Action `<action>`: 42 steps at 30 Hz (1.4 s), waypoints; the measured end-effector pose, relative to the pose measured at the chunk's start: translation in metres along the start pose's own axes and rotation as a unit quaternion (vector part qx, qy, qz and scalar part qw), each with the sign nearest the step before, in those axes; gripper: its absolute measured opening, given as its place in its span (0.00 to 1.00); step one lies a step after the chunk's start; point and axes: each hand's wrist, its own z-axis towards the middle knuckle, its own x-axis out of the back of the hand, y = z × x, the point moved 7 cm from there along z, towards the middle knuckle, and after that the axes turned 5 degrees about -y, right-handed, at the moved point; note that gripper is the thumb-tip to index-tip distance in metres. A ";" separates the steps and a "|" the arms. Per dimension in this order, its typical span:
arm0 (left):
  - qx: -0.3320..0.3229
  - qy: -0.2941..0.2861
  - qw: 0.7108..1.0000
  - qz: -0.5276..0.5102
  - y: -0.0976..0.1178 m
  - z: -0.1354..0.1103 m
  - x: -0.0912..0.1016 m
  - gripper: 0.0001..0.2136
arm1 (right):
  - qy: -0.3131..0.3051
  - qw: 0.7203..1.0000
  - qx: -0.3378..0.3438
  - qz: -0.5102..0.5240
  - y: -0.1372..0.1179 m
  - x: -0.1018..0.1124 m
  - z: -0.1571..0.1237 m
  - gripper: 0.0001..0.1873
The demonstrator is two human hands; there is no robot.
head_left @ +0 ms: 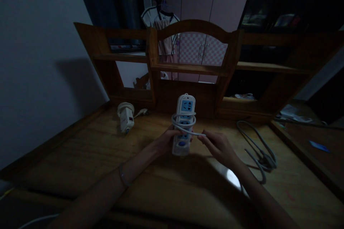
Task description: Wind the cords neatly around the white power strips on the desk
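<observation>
A white power strip (177, 149) with blue socket faces stands roughly upright above the wooden desk, gripped near its lower half by my left hand (167, 139). Its pale cord (184, 128) loops around the strip's middle. Pinched in the fingers of my right hand (216, 145), a stretch of that cord runs off to the right of the strip. Farther right, more grey cord (259, 150) lies in loose bends on the desk, with what looks like a plug among them. My left fingers behind the strip are mostly hidden.
Another white power strip (126, 120), wrapped in its cord, rests at the left with its plug (144, 111) beside it. A wooden shelf unit (188, 69) stands along the desk's back. A bright reflection shows under my right forearm. A wall (40, 61) borders the left side.
</observation>
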 end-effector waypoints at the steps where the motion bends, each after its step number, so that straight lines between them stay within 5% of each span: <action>1: 0.011 -0.009 1.000 0.006 -0.001 -0.001 -0.001 0.14 | -0.007 1.000 -0.009 0.013 0.002 0.001 0.001 0.21; 6: 0.078 -0.056 0.995 0.023 -0.012 -0.007 -0.005 0.16 | -0.028 0.995 -0.064 0.072 0.015 0.010 0.003 0.23; 12: 0.052 -0.111 0.992 -0.001 -0.019 -0.007 -0.014 0.33 | -0.086 0.985 -0.071 0.135 0.019 0.011 0.005 0.24; 15: 0.045 -0.111 0.992 0.027 -0.018 -0.006 -0.019 0.29 | -0.126 0.974 -0.073 0.176 0.019 0.007 0.004 0.23; 21: 0.064 -0.151 0.984 0.073 -0.018 -0.011 -0.028 0.24 | -0.092 0.964 -0.107 0.225 0.038 0.010 0.002 0.19; 25: 0.111 -0.194 0.969 0.109 -0.021 -0.017 -0.030 0.29 | -0.167 0.945 -0.098 0.264 0.036 0.008 -0.005 0.18; 29: 0.180 -0.271 0.912 0.248 -0.021 -0.028 -0.043 0.31 | -0.285 0.925 -0.069 0.240 0.023 0.002 -0.018 0.11; 33: 0.315 -0.376 0.796 0.355 -0.036 -0.052 -0.068 0.24 | -0.384 0.900 -0.068 0.193 0.020 -0.013 -0.024 0.14; 36: 0.307 -0.397 0.758 0.417 -0.042 -0.055 -0.079 0.25 | -0.358 0.926 -0.067 0.099 0.021 -0.011 -0.015 0.15; 42: 0.232 -0.311 0.792 0.472 -0.037 -0.034 -0.062 0.19 | -0.218 0.973 -0.048 -0.055 -0.008 0.018 0.003 0.06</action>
